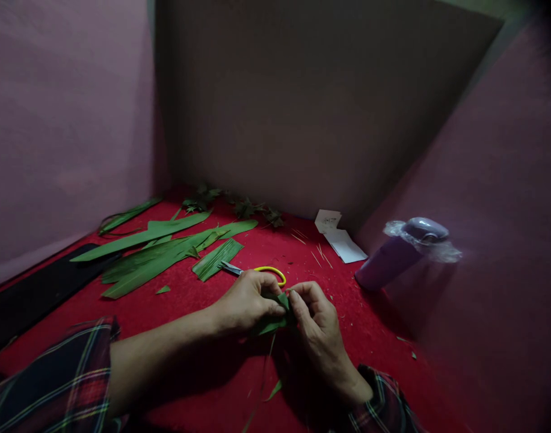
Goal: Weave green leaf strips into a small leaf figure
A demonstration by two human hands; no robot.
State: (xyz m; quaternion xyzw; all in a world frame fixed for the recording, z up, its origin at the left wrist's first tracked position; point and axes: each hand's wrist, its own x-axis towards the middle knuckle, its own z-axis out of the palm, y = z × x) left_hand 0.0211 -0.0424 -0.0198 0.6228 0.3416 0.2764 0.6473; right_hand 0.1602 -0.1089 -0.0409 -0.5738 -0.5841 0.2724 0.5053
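Observation:
Between my two hands is a folded piece of green leaf [272,325], held above the red cloth. My left hand [246,304] is closed on it, thumb on top. The thumb and forefinger of my right hand [316,319] pinch at the leaf's upper right edge; a small pale tip shows there, too small to name. A thin strip hangs below the leaf. Just beyond my left hand lie scissors with yellow handles [275,273], partly covered by that hand. Their blades touch a cut leaf piece [218,258].
Long green leaves [167,255] lie at the left, beside a black flat object [36,294]. Leafy sprigs [246,207] rest along the back. Thin sticks [318,255] and white papers [345,245] are at back right. A purple bottle [390,258] stands near the right wall.

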